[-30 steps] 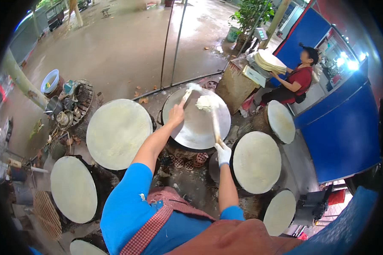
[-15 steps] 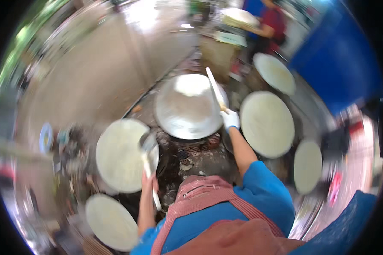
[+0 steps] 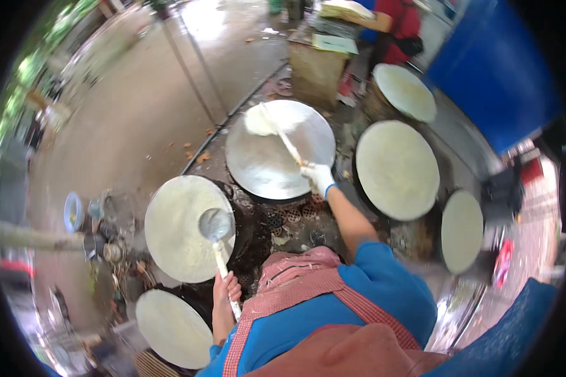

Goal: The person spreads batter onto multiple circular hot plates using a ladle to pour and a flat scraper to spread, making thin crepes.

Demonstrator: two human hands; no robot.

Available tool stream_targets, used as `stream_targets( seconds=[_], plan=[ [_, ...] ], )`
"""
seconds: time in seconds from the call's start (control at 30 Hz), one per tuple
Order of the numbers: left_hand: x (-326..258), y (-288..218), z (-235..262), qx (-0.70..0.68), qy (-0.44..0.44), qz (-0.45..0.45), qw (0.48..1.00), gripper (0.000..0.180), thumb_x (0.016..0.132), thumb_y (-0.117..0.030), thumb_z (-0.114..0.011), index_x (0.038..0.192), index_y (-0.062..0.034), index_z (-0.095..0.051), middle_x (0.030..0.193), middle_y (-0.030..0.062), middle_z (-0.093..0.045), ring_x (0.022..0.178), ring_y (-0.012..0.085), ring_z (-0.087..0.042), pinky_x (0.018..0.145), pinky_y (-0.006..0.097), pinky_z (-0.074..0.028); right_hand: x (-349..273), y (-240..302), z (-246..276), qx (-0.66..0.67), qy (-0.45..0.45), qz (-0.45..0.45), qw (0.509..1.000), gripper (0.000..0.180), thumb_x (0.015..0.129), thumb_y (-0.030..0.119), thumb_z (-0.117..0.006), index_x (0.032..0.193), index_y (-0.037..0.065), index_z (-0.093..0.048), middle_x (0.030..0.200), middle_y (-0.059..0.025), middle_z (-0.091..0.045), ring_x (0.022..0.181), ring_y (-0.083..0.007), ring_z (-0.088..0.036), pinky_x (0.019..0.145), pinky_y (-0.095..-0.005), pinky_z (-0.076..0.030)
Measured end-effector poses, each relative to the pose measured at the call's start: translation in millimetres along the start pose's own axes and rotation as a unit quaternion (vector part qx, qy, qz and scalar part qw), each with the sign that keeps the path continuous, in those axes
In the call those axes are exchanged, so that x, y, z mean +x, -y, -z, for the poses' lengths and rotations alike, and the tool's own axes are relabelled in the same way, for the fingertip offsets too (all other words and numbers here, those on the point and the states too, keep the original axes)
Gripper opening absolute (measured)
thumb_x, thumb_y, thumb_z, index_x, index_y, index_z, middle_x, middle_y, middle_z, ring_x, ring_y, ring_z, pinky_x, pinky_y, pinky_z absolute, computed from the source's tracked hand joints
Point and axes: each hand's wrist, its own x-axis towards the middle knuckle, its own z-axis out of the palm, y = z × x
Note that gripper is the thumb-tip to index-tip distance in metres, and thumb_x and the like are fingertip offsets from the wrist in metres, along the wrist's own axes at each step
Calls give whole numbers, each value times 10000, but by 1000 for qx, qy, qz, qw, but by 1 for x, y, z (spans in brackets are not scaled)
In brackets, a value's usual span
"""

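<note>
My bare left hand [image 3: 225,293] is wrapped round the pale handle of a metal ladle [image 3: 216,224]. The ladle's round bowl hangs over the right part of the left griddle [image 3: 170,235], which is coated with a thin pale layer. In a white glove, my right hand [image 3: 319,178] grips a long flat spreading stick [image 3: 287,143] by its handle end. The stick reaches up and left across the shiny centre griddle [image 3: 273,168]. Its far tip lies at a patch of wet pale batter [image 3: 256,121] near that griddle's upper left rim.
More round griddles with pale sheets stand around me: a large right one [image 3: 397,171], one far right [image 3: 461,231], one at the back right [image 3: 405,93] and one near left [image 3: 173,328]. A person in red [image 3: 401,31] stands behind a block-like stand [image 3: 317,75].
My right hand has swung the stick leftward, from the centre griddle's right side to the batter at its upper left. The ladle's bowl has come slightly lower, still over the left griddle.
</note>
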Motion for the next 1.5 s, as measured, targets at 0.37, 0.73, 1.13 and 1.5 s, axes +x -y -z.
stream_targets(
  seconds=[0.37, 0.73, 1.13, 1.5],
  plan=[
    [27, 80, -44, -92, -31, 55, 994, 429, 869, -50, -506, 1213, -248, -344, 540, -17, -321, 377, 72, -311, 298, 206, -225, 13, 73, 51, -98, 129, -106, 981, 371, 767, 143, -635, 1137, 146, -601, 492, 68, -369, 338, -59, -297, 314, -218, -198],
    [13, 99, -74, -114, -90, 38, 989, 281, 883, -43, -489, 1098, -177, -369, 567, -31, -343, 436, 46, -328, 362, 193, -272, 90, 98, 81, -141, 174, -102, 969, 377, 781, 135, -615, 1157, 120, -586, 542, 43, -462, 355, -60, -359, 303, -222, -228],
    [4, 116, -78, -177, -106, 9, 978, 248, 877, -38, -498, 1080, -141, -399, 565, -36, -356, 431, 52, -344, 349, 199, -285, 130, 129, 72, -198, 258, -132, 936, 412, 762, 127, -646, 1166, 92, -579, 609, 33, -515, 391, -59, -391, 339, -219, -283],
    [0, 123, -114, -307, -99, -31, 946, 180, 881, -42, -492, 1019, -115, -402, 565, -36, -358, 422, 35, -334, 340, 183, -272, 172, 128, 63, -223, 306, -96, 921, 383, 734, 64, -647, 1115, 62, -609, 612, -10, -553, 430, -75, -428, 385, -225, -333]
  ],
)
